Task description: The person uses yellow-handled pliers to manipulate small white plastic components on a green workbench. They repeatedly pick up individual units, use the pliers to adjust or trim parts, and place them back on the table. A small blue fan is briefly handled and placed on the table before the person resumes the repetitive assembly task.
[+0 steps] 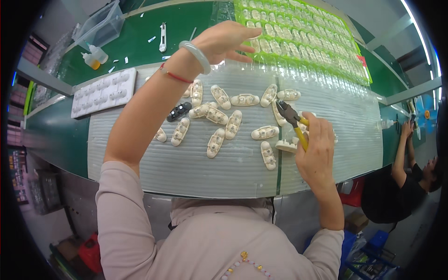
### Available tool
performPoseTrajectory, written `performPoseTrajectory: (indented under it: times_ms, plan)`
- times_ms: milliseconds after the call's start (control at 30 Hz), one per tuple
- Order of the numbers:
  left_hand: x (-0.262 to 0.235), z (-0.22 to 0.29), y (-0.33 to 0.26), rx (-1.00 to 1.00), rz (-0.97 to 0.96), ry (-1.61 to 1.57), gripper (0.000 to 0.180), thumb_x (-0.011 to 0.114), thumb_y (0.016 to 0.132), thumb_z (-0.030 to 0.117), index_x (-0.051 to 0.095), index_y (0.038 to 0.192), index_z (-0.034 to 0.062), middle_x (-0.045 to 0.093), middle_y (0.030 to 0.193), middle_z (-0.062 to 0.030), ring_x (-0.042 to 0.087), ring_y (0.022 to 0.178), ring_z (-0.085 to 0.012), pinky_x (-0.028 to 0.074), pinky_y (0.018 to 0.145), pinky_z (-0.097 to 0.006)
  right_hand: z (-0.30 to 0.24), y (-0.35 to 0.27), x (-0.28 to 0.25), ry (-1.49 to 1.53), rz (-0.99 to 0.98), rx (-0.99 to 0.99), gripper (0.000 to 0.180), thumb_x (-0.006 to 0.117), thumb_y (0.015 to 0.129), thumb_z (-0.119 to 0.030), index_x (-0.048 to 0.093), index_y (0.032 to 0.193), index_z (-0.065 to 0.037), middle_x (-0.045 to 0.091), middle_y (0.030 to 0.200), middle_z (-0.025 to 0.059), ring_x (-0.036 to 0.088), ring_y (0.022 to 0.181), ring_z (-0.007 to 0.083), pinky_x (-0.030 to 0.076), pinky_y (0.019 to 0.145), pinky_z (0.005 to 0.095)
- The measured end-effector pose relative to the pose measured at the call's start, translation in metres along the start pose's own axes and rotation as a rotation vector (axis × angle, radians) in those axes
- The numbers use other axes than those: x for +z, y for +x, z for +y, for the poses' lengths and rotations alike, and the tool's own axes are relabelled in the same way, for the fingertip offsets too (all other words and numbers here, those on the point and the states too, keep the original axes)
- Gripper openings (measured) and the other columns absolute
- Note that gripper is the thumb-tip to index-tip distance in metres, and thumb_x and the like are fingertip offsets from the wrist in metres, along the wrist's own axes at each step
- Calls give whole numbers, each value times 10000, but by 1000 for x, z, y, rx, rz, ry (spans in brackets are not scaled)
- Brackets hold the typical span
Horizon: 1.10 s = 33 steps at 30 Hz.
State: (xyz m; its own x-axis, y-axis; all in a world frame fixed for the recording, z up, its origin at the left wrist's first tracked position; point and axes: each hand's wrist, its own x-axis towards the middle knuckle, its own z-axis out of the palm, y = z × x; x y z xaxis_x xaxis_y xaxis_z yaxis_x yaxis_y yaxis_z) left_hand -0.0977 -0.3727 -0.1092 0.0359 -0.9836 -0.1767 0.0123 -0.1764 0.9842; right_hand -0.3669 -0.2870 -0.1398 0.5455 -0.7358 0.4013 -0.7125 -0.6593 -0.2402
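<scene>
My right hand (318, 149) is closed around a pair of nippers (290, 115) with yellow handles and dark jaws. The jaws point up and left, beside a cream oval plastic piece (279, 113) on the ribbed mat. My left hand (228, 42) reaches forward over the near left edge of a bright green tray (322, 10) filled with rows of similar cream pieces. Its fingers are stretched out and apart, and nothing shows plainly between them. Several cream pieces (245, 100) lie scattered on the mat between my hands, with one black piece (179, 111) among them.
A white moulded tray (103, 92), two small squeeze bottles (94, 57), a clear plastic bin (100, 24) and a utility knife (163, 37) are on the left. Clear plastic trays (308, 71) border the green one. At far right, a person (408, 186) works near a blue fan (425, 115).
</scene>
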Motion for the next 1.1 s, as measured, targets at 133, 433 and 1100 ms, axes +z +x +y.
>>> performPoseTrajectory:
  times_ms: [133,433,1100]
  plan:
    - [-28,-6,-42,157,-10,352,545,590,882,329,474,1217,-85,559,1139,-146,563,1017,-173,482,831,-269,-4,-3,2,-14,-17,1,462,535,697,84,487,1148,-6,492,909,157,480,865,338,379,761,433]
    - [-119,-42,-219,-18,404,879,298,694,787,204,642,1014,19,656,898,-57,580,841,-119,471,707,-253,-2,20,6,73,92,45,301,435,921,-25,503,1213,-19,544,1020,131,538,976,247,414,844,360]
    - [-92,-103,-234,283,158,750,325,778,680,184,599,917,51,605,931,-58,577,834,-180,481,681,-299,-88,6,21,864,-786,257,179,664,770,-38,534,877,21,549,782,120,526,657,232,437,616,307]
